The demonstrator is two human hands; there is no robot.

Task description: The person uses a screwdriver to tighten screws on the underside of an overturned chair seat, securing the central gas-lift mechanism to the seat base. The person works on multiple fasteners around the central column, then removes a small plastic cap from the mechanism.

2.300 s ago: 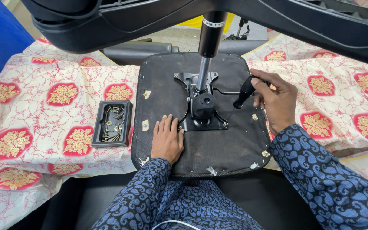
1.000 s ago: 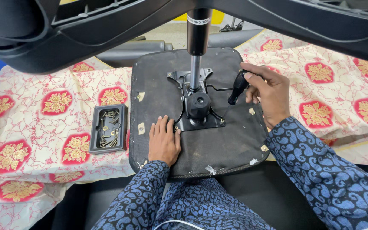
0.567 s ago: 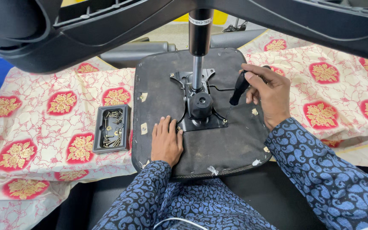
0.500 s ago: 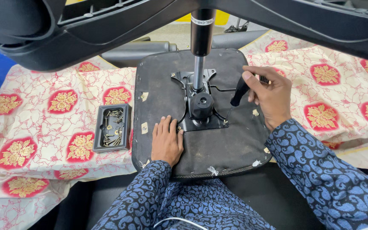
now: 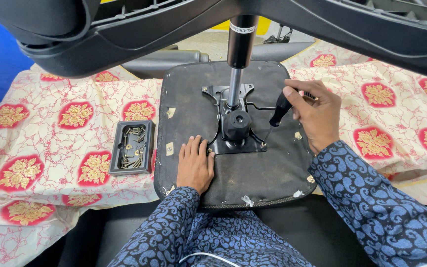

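Left hand (image 5: 194, 165) lies flat, fingers spread, on the upturned chair seat (image 5: 253, 173) beside the mounting plate (image 5: 235, 131). Right hand (image 5: 316, 114) grips a screwdriver (image 5: 277, 113) at the plate's right edge.

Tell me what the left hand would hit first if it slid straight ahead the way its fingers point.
The left hand lies flat on the black seat underside, fingers pointing away from the person. Straight ahead, it would probably first meet the edge of the black metal mounting plate, just beyond the fingertips.

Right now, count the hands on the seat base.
2. The left hand lies flat beside the metal plate; the right hand grips a screwdriver at the plate's right edge.
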